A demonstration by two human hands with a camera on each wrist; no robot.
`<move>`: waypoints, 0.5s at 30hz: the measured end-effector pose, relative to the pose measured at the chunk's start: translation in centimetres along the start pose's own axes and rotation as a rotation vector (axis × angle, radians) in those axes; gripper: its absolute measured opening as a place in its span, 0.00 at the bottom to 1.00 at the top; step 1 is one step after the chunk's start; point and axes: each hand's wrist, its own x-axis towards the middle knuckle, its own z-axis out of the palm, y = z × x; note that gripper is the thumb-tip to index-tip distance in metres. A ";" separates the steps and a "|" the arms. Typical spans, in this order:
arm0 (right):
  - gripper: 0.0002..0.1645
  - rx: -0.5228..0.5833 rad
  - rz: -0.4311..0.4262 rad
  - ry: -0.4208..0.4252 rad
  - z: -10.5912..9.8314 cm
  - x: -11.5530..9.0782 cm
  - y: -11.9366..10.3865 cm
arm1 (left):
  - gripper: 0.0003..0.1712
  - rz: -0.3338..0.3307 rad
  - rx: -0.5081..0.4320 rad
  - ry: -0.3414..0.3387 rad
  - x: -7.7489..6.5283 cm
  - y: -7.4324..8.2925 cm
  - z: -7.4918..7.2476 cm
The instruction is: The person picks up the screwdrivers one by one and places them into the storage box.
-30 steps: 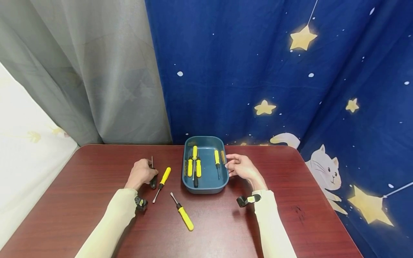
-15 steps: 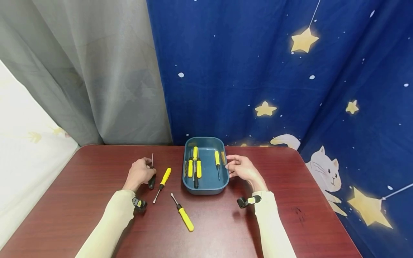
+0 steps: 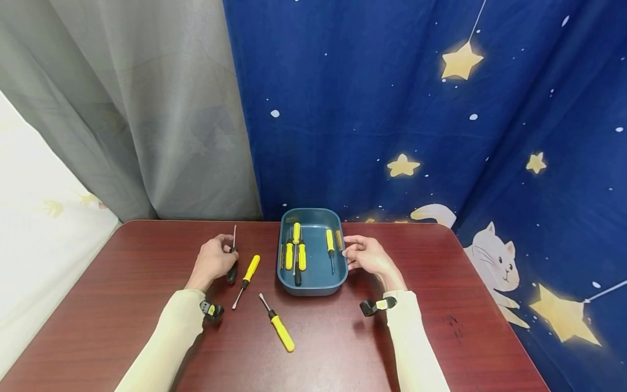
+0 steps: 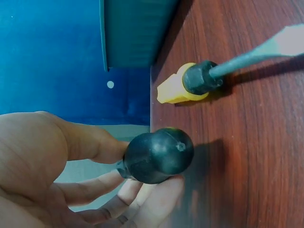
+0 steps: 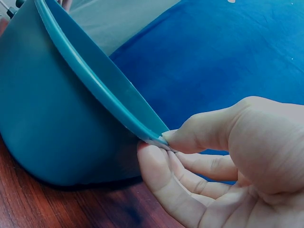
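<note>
My left hand (image 3: 214, 260) grips a black-handled screwdriver (image 3: 232, 274), its metal shaft pointing away toward the back of the table. In the left wrist view the butt of the black handle (image 4: 171, 152) faces the camera, between thumb and fingers. Over at the blue plastic bin (image 3: 313, 290), my right hand (image 3: 368, 255) pinches the right rim; the right wrist view shows thumb and forefinger on the bin's edge (image 5: 102, 95). Inside the bin lie several screwdrivers, among them a yellow one (image 3: 330, 240) on the right and a black handle (image 3: 297, 279) at the front left.
A yellow screwdriver (image 3: 252, 267) lies on the table between my left hand and the bin. Another yellow screwdriver (image 3: 281, 330) lies nearer the front. Grey and starry blue curtains (image 3: 352, 109) hang behind the reddish-brown table (image 3: 470, 305).
The black-handled screwdriver in my left hand has shifted slightly, its tip moving farther back and a little right. My right hand keeps its place on the bin's rim.
</note>
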 end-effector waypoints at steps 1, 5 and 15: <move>0.31 0.000 -0.001 0.000 0.0 0.0 0.0 | 0.28 0.005 -0.002 0.006 0.0 0.1 0.0; 0.31 0.000 0.000 0.001 0.0 0.0 0.0 | 0.28 0.020 -0.014 0.016 -0.1 0.5 0.0; 0.31 -0.007 -0.007 -0.006 -0.1 0.3 0.3 | 0.29 0.048 -0.133 -0.004 -0.4 1.5 0.2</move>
